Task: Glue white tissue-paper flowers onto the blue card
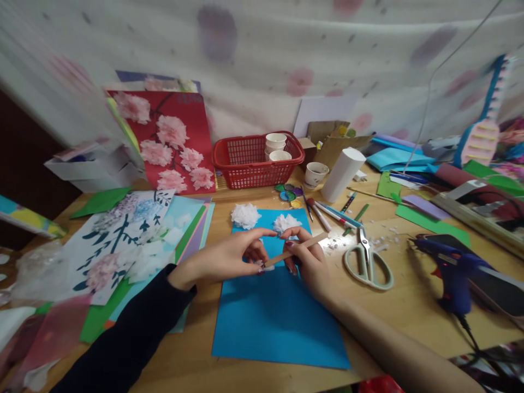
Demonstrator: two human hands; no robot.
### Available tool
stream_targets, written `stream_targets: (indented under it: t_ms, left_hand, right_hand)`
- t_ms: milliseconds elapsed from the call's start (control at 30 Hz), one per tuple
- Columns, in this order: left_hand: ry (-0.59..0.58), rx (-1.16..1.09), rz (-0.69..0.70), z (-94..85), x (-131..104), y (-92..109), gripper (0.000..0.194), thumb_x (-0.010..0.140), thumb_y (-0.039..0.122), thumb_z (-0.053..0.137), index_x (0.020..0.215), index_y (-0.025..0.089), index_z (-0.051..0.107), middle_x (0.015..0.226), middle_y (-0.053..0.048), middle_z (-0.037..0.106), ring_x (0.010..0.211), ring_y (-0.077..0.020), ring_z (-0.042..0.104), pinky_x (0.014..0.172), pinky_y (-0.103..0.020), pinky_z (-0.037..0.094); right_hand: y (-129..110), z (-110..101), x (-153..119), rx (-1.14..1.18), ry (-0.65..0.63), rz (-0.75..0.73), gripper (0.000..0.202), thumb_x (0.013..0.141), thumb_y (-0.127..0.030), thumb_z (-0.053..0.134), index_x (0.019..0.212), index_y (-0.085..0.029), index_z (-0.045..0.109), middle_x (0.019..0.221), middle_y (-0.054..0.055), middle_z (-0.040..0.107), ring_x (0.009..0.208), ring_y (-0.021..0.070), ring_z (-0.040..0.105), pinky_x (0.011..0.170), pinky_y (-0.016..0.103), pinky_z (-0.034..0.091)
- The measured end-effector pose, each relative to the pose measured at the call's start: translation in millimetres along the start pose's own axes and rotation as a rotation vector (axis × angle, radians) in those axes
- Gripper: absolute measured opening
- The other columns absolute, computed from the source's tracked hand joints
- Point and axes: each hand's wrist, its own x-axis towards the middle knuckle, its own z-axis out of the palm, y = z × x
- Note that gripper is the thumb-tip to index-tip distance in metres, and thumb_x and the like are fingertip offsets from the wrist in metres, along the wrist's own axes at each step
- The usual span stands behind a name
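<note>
My right hand (313,265) grips a thin, flat wooden stick (297,248) that slants down to the left. At the stick's lower end, my left hand (229,254) is closed, thumb and fingers pinching a small white piece (268,268), likely thin paper. Both hands hover over a blue sheet (278,322) on the table. Two white ruffled paper flowers lie at its far edge: the left flower (245,216) by the corner, and the right flower (285,223) just beyond my fingers, partly hidden by them.
Scissors (366,262) and a blue glue gun (454,267) lie to the right. Behind stand a red basket (254,169) with paper cups, a single cup (316,173) and a white roll (343,174). A red flower picture (176,142) leans at back left. Coloured papers (192,234) lie left.
</note>
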Motion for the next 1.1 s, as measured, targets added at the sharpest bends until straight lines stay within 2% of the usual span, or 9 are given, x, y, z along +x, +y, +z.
stream_targets:
  t_ms: [100, 267, 467, 567, 667, 800, 967, 1100]
  left_hand:
    - [0.020, -0.079, -0.033, -0.9, 1.3, -2.6, 0.064, 0.081, 0.023, 0.069, 0.139, 0.020, 0.044, 0.092, -0.003, 0.068, 0.085, -0.0169, 0.064, 0.079, -0.033, 0.051]
    - [0.045, -0.158, -0.070, -5.4, -1.9, -1.9, 0.074, 0.075, 0.023, 0.075, 0.141, 0.024, 0.041, 0.096, -0.001, 0.061, 0.077, -0.0135, 0.063, 0.074, -0.032, 0.052]
    - [-0.071, -0.130, -0.063, 4.4, -2.1, 1.0, 0.076, 0.079, 0.020, 0.068, 0.147, 0.029, 0.035, 0.102, -0.001, 0.055, 0.080, -0.0138, 0.064, 0.076, -0.033, 0.052]
    - [-0.098, -0.088, -0.064, 12.0, 0.4, 2.3, 0.081, 0.081, 0.018, 0.063, 0.152, 0.025, 0.025, 0.097, -0.002, 0.059, 0.081, -0.0159, 0.064, 0.076, -0.035, 0.051]
    - [-0.115, -0.046, -0.066, 15.6, 1.4, 3.3, 0.083, 0.082, 0.016, 0.061, 0.153, 0.021, 0.019, 0.089, -0.002, 0.066, 0.086, -0.0186, 0.064, 0.080, -0.036, 0.050]
    - [-0.126, -0.038, -0.072, 16.3, 1.3, 2.5, 0.090, 0.083, 0.014, 0.062, 0.156, 0.021, 0.010, 0.089, -0.003, 0.073, 0.089, -0.0203, 0.068, 0.083, -0.037, 0.050]
    - [-0.089, -0.114, -0.101, 18.3, 2.1, 2.1, 0.091, 0.082, 0.016, 0.065, 0.156, 0.018, 0.012, 0.089, -0.005, 0.074, 0.087, -0.0217, 0.071, 0.082, -0.038, 0.053]
    - [-0.106, -0.154, -0.086, 16.1, -0.3, 4.7, 0.089, 0.083, 0.015, 0.063, 0.156, 0.019, 0.013, 0.089, -0.005, 0.073, 0.088, -0.0209, 0.071, 0.085, -0.039, 0.053]
  right_hand:
    - [3.1, -4.6, 2.3, 0.038, 0.031, -0.012, 0.014, 0.080, -0.031, 0.056, 0.089, -0.021, 0.054, 0.043, -0.010, 0.046, 0.037, 0.0087, 0.038, 0.040, 0.022, 0.024]
    - [8.1, -15.4, 9.7, 0.110, 0.149, -0.019, 0.015, 0.076, -0.027, 0.053, 0.090, -0.022, 0.052, 0.038, -0.013, 0.036, 0.033, 0.0084, 0.027, 0.037, 0.023, 0.018]
    - [5.1, -8.4, 7.4, 0.107, -0.059, 0.133, 0.023, 0.069, -0.024, 0.051, 0.092, -0.022, 0.051, 0.037, -0.013, 0.037, 0.032, 0.0088, 0.024, 0.035, 0.021, 0.019]
    - [1.0, -2.4, 5.4, 0.142, -0.129, 0.175, 0.024, 0.066, -0.024, 0.051, 0.090, -0.022, 0.049, 0.040, -0.014, 0.040, 0.031, 0.0079, 0.022, 0.034, 0.021, 0.019]
    - [-2.6, -0.5, 4.7, 0.140, -0.147, 0.181, 0.024, 0.067, -0.024, 0.052, 0.091, -0.022, 0.048, 0.040, -0.014, 0.040, 0.032, 0.0078, 0.024, 0.035, 0.021, 0.019]
    - [-3.9, -0.9, 4.8, 0.140, -0.155, 0.175, 0.023, 0.067, -0.025, 0.052, 0.090, -0.022, 0.048, 0.039, -0.014, 0.039, 0.032, 0.0079, 0.024, 0.035, 0.020, 0.020]
    - [-1.6, -1.3, 6.1, 0.132, -0.143, 0.188, 0.026, 0.066, -0.024, 0.051, 0.092, -0.022, 0.048, 0.041, -0.014, 0.041, 0.032, 0.0073, 0.024, 0.034, 0.020, 0.018]
    - [-1.3, -1.5, 5.9, 0.099, -0.119, 0.166, 0.025, 0.067, -0.025, 0.051, 0.092, -0.022, 0.049, 0.043, -0.014, 0.041, 0.032, 0.0072, 0.026, 0.034, 0.021, 0.018]
